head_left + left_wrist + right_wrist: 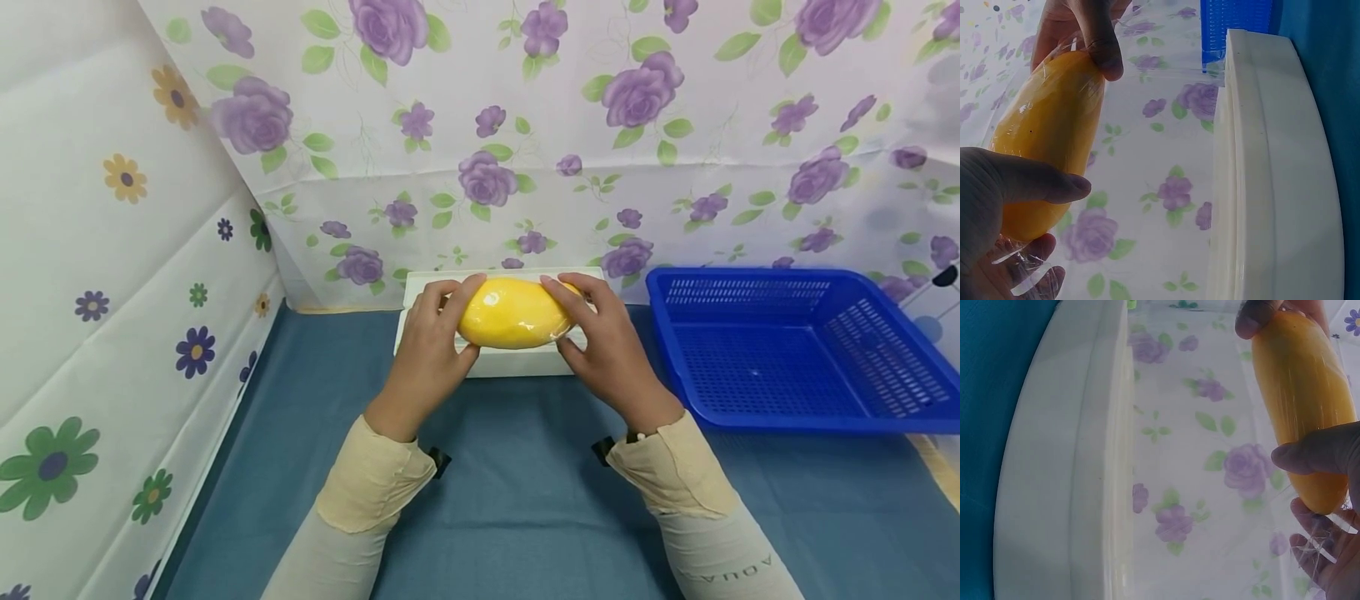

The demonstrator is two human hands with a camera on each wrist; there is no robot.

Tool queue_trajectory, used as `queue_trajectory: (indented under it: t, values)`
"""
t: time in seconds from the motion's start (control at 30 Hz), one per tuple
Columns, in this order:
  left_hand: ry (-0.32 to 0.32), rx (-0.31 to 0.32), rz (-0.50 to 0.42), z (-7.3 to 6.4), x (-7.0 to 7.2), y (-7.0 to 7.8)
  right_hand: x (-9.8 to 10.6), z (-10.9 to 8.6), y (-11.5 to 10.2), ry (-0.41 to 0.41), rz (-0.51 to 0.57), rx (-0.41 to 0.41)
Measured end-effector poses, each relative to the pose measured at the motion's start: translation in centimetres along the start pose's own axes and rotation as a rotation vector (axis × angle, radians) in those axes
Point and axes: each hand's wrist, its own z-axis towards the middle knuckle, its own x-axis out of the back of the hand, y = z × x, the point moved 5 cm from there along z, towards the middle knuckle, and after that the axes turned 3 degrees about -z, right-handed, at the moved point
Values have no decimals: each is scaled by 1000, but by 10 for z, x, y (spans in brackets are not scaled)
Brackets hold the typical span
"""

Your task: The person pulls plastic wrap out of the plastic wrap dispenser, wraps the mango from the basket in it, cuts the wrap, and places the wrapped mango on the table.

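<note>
A glossy yellow mango (516,313), wrapped in clear plastic film, is held level between both hands above a long white box (521,364). My left hand (429,358) grips its left end, thumb below and fingers over the top. At the other end my right hand (617,358) holds it the same way. Loose film (1025,269) bunches past the mango's end at the left fingers in the left wrist view. More crumpled film (1316,550) shows by the right fingers in the right wrist view. The box's middle is partly hidden behind the mango.
A blue plastic basket (678,383) with perforated walls stands to the right of the white box. Blue-grey cloth (517,533) covers the table. Flower-printed white sheets (465,100) hang behind the box and along the left side.
</note>
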Motion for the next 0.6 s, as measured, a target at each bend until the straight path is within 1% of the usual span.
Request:
queue_trajectory:
  t: [0.17, 0.4, 0.6]
  values:
    - [1, -2, 5, 1, 0, 1, 2, 2, 0, 2, 1, 15]
    - [-2, -22, 21, 5, 3, 1, 4, 5, 1, -1, -2, 48]
    - [-12, -19, 30, 10, 5, 3, 8, 9, 1, 2, -5, 77]
